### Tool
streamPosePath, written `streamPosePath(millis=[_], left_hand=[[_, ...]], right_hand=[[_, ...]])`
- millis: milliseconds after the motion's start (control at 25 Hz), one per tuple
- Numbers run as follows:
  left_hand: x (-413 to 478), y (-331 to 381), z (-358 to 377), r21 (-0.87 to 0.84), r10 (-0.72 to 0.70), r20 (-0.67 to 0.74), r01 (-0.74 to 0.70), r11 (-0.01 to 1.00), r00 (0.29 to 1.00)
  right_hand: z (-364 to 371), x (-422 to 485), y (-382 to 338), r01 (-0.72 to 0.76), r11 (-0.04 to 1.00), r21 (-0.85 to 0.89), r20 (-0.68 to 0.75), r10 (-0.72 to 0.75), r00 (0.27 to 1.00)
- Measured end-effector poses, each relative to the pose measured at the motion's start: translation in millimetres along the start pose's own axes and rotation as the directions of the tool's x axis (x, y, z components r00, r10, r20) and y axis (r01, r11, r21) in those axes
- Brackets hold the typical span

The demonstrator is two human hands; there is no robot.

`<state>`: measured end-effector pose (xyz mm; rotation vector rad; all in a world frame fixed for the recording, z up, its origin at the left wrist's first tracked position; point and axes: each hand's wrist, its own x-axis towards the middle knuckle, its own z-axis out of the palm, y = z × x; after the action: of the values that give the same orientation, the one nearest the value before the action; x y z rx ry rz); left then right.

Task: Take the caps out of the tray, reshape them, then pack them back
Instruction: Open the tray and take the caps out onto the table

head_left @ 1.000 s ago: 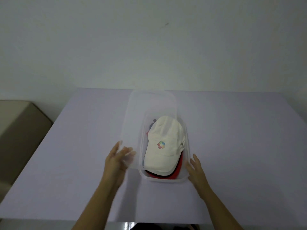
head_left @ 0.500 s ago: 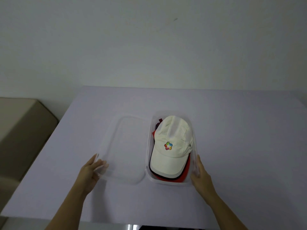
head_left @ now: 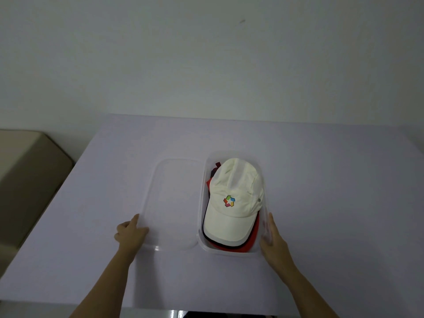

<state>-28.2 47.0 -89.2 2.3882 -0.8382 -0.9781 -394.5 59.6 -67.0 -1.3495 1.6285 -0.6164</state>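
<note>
The left hand [head_left: 130, 232] pinched the clear lid [head_left: 174, 203] by its near corner. The right hand [head_left: 271, 239], fingers straight, pressed the tray [head_left: 229, 253] wall at 3 o'clock. Inside the tray, the cream cap [head_left: 234, 203] topped the stack. It looked light and soft-crowned, best lifted by the stiffer brim at 6 o'clock.

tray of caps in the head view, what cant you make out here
Cap count: the white cap covers the pile in the tray; only red and dark edges show beneath it.
Left hand: whether it pinches the clear lid or just rests on its corner is unclear.
Beige object: cut off by the left edge of the frame, so I can't tell what it is.
</note>
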Motion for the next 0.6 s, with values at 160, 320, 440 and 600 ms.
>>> streamPosePath(millis=[160, 320, 440, 600], left_hand=[[-2, 5, 2, 0.154, -0.021, 0.007, 0.019, 0.988, 1.000], [-23, 28, 21, 0.194, 0.230, -0.209, -0.191, 0.962, 0.950], [-54, 71, 50, 0.006, 0.532, -0.164, -0.539, 0.843, 0.831], [-80, 107, 96, -0.093, 0.522, 0.060, -0.516, 0.851, 0.851]], right_hand=[[-3, 1, -1, -0.029, 0.999, -0.024, 0.028, 0.030, 0.999], [-5, 2, -4, -0.032, 0.985, -0.167, 0.058, 0.042, 0.997], [1, 1, -28, 0.199, 0.866, -0.458, -0.072, -0.260, 0.963], [15, 16, -61, 0.356, 0.682, -0.639, 0.313, -0.192, 0.930]])
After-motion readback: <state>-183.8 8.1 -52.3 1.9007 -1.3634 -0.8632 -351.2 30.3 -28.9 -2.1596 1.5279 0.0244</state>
